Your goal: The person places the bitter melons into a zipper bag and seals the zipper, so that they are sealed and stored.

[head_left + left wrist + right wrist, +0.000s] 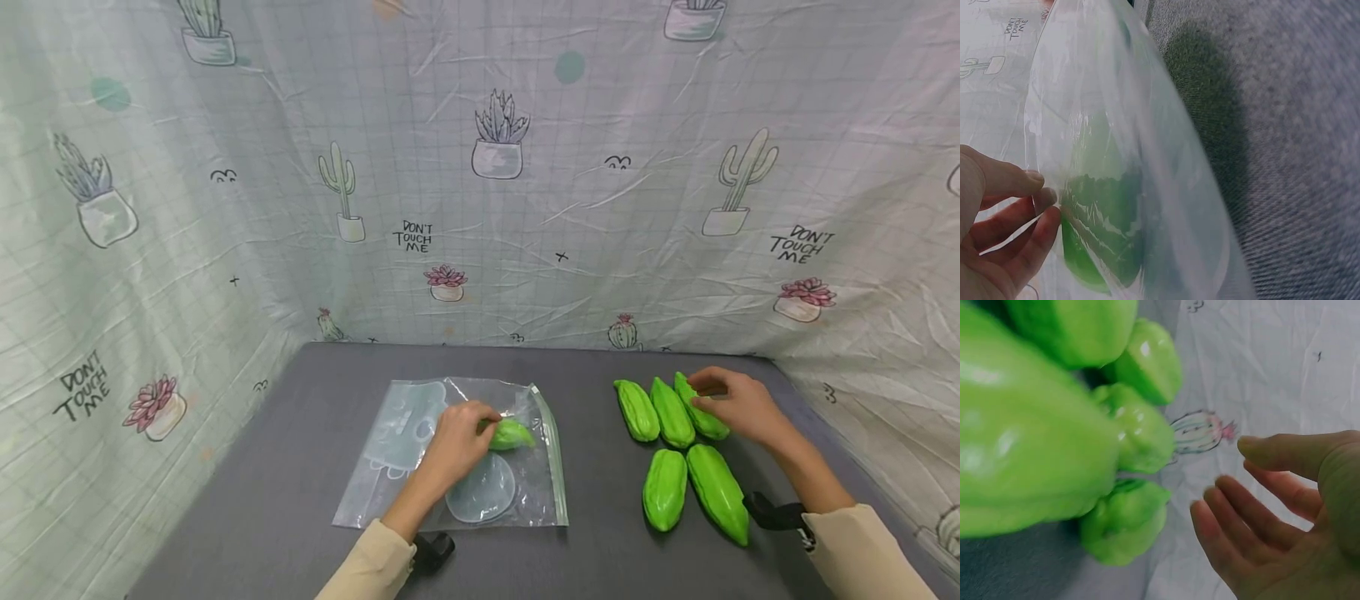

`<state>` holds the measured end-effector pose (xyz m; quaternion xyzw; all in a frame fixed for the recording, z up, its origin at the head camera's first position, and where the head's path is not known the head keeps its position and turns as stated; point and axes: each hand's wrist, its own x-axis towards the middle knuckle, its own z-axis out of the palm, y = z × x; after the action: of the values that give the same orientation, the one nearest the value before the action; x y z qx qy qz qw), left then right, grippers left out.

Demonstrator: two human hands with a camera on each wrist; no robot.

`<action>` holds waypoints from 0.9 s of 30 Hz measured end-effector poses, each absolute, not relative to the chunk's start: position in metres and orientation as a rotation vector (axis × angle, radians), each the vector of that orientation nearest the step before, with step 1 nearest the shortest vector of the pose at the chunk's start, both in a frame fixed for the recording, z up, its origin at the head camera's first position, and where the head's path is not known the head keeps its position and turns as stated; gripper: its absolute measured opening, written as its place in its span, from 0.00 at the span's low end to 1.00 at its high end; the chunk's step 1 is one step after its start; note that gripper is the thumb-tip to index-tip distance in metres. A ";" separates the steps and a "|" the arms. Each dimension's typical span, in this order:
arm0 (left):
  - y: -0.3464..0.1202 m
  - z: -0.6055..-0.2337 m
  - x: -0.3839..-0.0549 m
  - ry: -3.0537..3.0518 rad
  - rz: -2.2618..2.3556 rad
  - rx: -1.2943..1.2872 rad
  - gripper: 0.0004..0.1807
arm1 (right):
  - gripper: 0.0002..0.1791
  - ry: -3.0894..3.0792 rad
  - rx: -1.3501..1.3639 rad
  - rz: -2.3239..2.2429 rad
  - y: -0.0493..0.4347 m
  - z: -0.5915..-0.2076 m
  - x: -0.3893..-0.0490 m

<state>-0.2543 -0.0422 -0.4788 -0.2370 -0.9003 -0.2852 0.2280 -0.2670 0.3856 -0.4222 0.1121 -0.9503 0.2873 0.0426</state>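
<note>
On the table lies a clear zip bag [536, 492] with a pale printed pattern, and one green ridged gourd [513, 434] shows through its film. My left hand [459, 437] is over the bag; in the left wrist view, its thumb and fingers [1035, 180] pinch the film beside the gourd [1107, 206]. Over on the right, my right hand [738, 404] hovers at the farthest-right gourd [708, 422] of a group. Its loosely bent fingers [1229, 537] hold nothing, and the right wrist view shows a gap between them and the gourds [1141, 428].
Several more green gourds lie close together in two rows, among them a long one [717, 492] at the front. A grey table [262, 500] spreads beneath everything. Behind it hangs a cactus-print cloth [562, 250], which also encloses both sides.
</note>
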 end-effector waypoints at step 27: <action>-0.042 -0.479 -0.255 -2.501 -0.798 -0.636 0.05 | 0.43 -3.095 0.103 0.910 0.425 -0.467 -0.283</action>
<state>-0.2545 -0.0416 -0.4789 -0.2299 -0.9034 -0.2885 0.2185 -0.2826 0.4250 -0.4672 0.0320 -0.9580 0.2816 -0.0431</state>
